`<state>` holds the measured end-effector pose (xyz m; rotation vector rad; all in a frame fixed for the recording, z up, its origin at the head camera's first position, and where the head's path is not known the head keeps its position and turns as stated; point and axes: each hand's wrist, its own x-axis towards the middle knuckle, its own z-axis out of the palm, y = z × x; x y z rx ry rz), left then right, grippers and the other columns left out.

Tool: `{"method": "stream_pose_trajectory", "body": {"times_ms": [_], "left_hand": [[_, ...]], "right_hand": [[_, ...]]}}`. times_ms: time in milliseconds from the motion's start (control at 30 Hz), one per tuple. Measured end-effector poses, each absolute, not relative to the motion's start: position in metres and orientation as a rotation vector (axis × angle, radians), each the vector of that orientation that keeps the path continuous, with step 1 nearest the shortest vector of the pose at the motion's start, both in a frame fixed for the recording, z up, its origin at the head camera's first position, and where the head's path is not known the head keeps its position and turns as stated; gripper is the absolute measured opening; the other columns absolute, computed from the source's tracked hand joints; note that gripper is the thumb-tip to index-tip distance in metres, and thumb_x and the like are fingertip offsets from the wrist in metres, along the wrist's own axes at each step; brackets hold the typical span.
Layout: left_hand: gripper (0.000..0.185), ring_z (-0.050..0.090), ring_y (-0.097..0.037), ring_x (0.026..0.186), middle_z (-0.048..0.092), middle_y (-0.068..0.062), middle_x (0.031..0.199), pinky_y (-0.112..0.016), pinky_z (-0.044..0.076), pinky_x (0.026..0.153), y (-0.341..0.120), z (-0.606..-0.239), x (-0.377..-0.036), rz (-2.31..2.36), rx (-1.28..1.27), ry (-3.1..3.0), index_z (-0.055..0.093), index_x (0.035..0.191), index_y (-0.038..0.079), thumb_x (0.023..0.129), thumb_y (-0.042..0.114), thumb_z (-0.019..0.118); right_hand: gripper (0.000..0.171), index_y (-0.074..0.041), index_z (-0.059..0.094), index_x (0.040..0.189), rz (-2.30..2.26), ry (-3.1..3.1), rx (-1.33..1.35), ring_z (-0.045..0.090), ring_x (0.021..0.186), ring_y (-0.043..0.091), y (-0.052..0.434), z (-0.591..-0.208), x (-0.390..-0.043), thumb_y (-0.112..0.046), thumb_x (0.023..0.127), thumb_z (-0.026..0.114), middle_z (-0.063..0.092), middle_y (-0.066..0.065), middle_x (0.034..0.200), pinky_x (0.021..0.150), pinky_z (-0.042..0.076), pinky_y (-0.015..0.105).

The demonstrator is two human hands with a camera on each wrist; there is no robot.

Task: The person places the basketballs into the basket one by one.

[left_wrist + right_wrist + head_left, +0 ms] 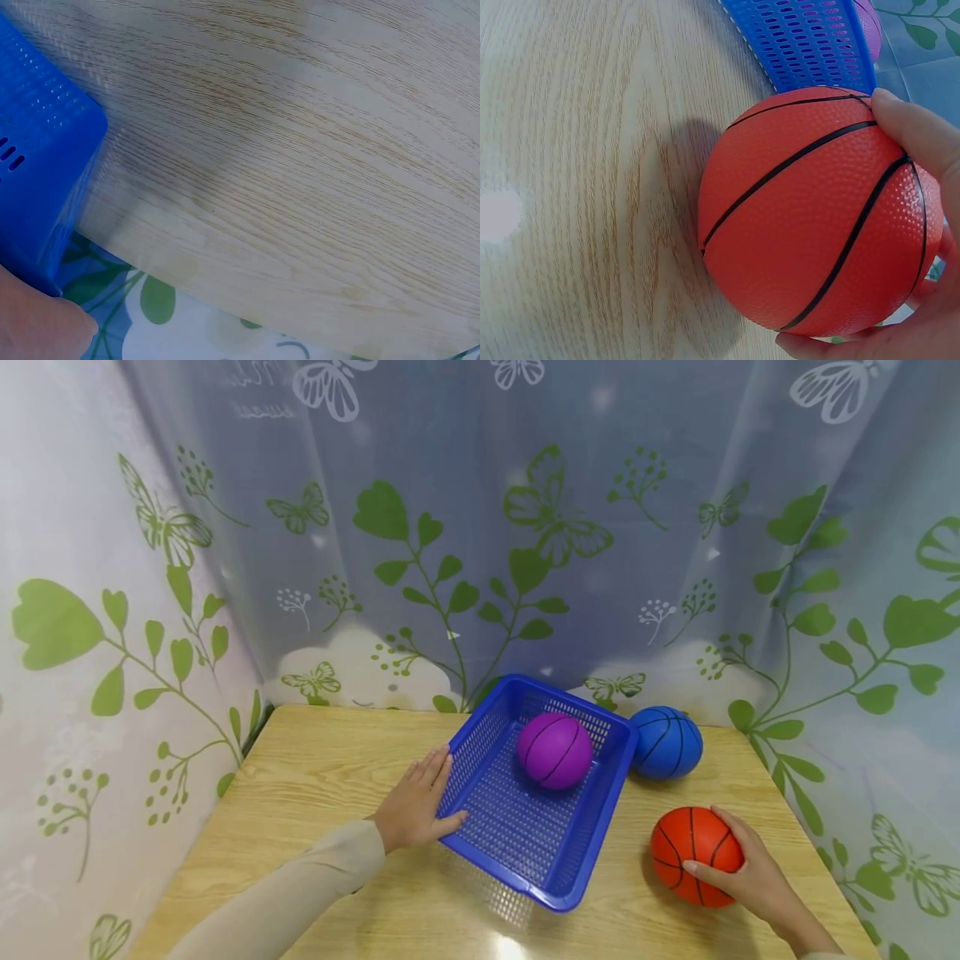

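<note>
A blue plastic basket [525,887] with perforated walls stands turned at an angle on the table, a purple ball [555,752] inside it. Along its left rim rests my left hand [412,806], fingers extended against the side and thumb reaching over the edge. One fingertip [45,319] shows by the rim in the left wrist view. To the right of the basket, my right hand [753,868] grips a red toy basketball [693,852], thumb on the near side and fingers around the far right. Black lines cross the ball [810,217].
Behind the red ball, a blue ball [666,743] sits against the basket's right back corner. The wooden table [322,752] ends at a printed curtain [465,527] at the back, and curtains also hang at both sides.
</note>
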<state>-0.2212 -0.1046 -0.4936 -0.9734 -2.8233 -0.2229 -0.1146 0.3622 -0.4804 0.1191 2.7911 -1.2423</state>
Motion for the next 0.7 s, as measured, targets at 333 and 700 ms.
{"method": "stream_pose_trajectory", "body": {"times_ms": [333, 700], "left_hand": [[0.085, 0.019, -0.035, 0.132, 0.017, -0.021, 0.145, -0.049, 0.023, 0.102, -0.104, -0.494, -0.222, -0.198, -0.973, -2.82, 0.023, 0.137, -0.007, 0.085, 0.06, 0.034], [0.086, 0.018, -0.035, 0.132, 0.017, -0.021, 0.145, -0.048, 0.022, 0.103, -0.104, -0.491, -0.221, -0.17, -0.974, -2.834, 0.023, 0.137, -0.006, 0.085, 0.062, 0.031]], "right_hand": [[0.09, -0.017, 0.018, 0.142, -1.221, 2.839, 0.12, 0.043, 0.104, 0.048, 0.358, -0.474, -0.117, -0.037, 0.072, 0.071, 0.023, 0.026, 0.134, 0.066, 0.049, 0.046], [0.089, -0.021, 0.021, 0.142, -1.254, 2.979, -0.065, 0.043, 0.103, 0.046, 0.331, -0.424, -0.135, -0.036, 0.071, 0.073, 0.025, 0.021, 0.136, 0.065, 0.05, 0.048]]}}
